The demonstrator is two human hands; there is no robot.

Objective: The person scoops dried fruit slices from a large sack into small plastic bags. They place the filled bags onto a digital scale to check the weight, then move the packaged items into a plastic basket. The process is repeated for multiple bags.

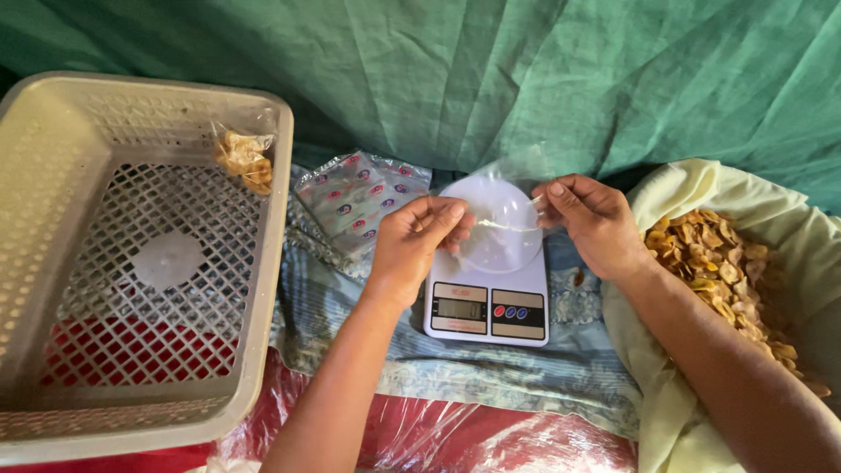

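My left hand and my right hand both pinch the mouth of a small clear plastic bag, stretched between them just above a white digital kitchen scale. The bag looks empty. The scale rests on a blue patterned cloth. To the right of my right forearm, a heap of golden chips lies in a pale yellow cloth.
A beige perforated plastic basket stands at the left, with one small filled bag of chips in its far corner. A stack of printed clear bags lies between basket and scale. Green fabric hangs behind. Red plastic sheeting lies in front.
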